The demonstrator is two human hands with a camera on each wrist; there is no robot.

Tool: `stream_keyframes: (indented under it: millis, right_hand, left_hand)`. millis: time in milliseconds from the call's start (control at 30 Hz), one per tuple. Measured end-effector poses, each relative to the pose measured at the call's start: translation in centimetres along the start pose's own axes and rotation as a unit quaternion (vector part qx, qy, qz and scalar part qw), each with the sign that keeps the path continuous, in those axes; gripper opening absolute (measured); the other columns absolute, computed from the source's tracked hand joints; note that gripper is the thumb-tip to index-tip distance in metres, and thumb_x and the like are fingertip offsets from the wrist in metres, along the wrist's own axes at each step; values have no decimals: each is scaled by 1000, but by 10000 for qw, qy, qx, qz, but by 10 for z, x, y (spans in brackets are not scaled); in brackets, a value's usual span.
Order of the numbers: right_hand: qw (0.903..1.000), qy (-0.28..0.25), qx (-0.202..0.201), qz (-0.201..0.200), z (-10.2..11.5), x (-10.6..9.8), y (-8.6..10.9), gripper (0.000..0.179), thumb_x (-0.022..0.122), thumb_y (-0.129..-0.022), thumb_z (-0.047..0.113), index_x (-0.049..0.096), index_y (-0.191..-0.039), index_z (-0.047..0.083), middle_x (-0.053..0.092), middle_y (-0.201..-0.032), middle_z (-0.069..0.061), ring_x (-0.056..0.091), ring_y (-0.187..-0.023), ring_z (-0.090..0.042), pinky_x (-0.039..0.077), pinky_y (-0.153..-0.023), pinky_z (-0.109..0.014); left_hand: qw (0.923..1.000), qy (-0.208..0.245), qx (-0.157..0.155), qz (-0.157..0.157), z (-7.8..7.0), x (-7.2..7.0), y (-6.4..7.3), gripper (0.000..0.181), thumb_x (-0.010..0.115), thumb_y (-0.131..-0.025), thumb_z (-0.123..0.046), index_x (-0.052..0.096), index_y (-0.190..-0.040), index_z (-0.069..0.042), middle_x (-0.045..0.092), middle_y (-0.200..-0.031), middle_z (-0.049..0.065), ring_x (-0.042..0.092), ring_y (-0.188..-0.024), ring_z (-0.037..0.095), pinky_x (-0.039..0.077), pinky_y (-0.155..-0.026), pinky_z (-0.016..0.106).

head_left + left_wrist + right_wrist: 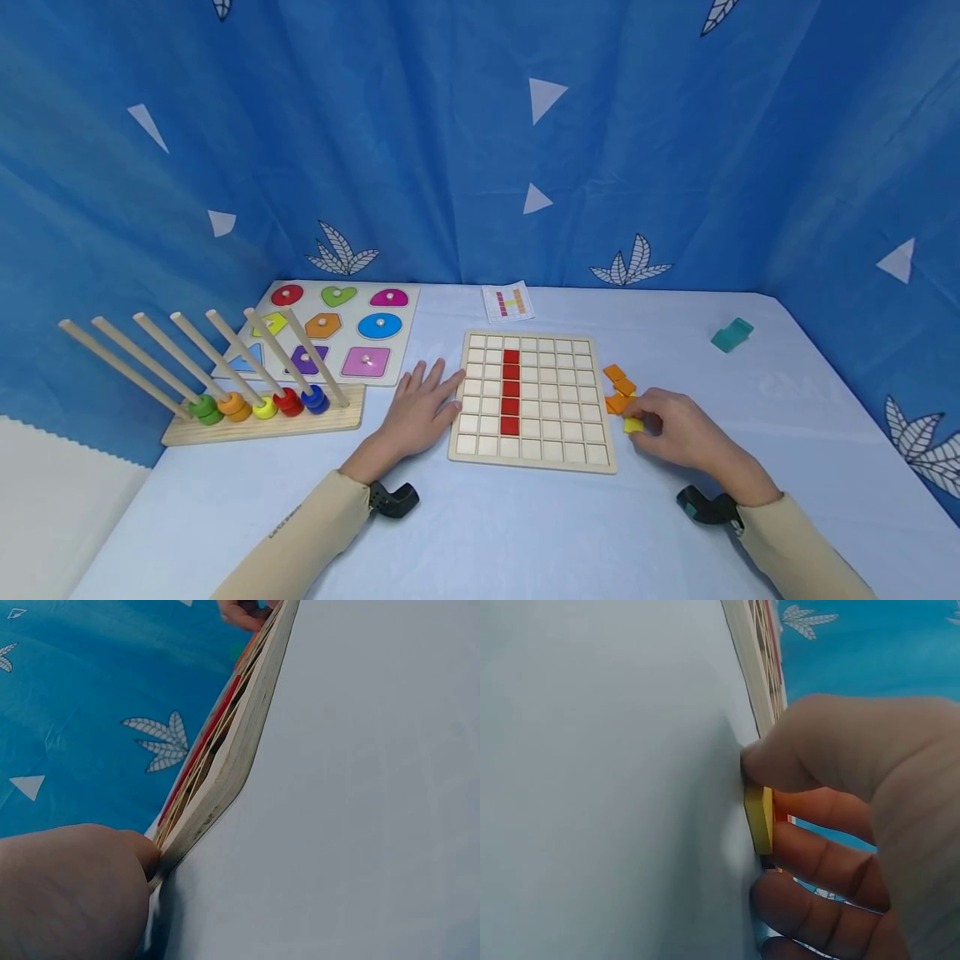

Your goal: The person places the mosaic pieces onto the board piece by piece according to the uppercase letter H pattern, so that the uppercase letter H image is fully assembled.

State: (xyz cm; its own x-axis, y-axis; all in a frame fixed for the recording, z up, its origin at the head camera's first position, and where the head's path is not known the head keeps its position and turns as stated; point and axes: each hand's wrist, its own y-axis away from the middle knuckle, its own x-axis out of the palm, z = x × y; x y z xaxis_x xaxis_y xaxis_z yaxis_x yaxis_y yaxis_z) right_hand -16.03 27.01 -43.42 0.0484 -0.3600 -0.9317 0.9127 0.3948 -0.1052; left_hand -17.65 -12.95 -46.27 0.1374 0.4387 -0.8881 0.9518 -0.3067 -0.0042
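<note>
A square wooden grid board (552, 450) lies flat, with several red tiles (511, 389) in one column of its pale cells. My left hand (423, 408) rests palm down at the board's left edge, fingers spread and thumb and index at the rim. Right of the board, my right hand (678, 429) pinches a yellow tile (758, 817) between thumb and fingers, low at the tabletop. Several orange tiles (614, 373) lie loosely just beyond that hand's fingertips, partly covered by them.
Behind the board lies a small pattern card (508, 302). To the left are a peg stacker (262, 427) with coloured rings and a shape puzzle board (408, 333) with knobbed pieces. A teal object (732, 334) lies at the back right, before a blue curtain (450, 150).
</note>
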Motion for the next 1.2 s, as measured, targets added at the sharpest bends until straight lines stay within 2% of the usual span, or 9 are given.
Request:
stream_keyframes:
  millis: [667,1200]
  right_hand:
    - [9992,66,303,247,-3,-4,0,25,86,-77,16,78,-100,11,58,-79,5,47,-70,-9,42,-59,-20]
    - [9994,66,244,238,-4,-5,1,22,84,-77,14,78,-97,10,58,-79,6,47,-72,-9,43,-59,-20]
  left_hand:
    - [9999,74,63,-118,-1,-1,1,55,52,-103,-32,46,-155,-16,29,-167,22,12,-157,49,10,-124,67]
    - [10000,67,30,-56,1,0,-1,56,51,-104,-35,43,-157,-18,26,-168,19,9,-158,47,8,-125,66]
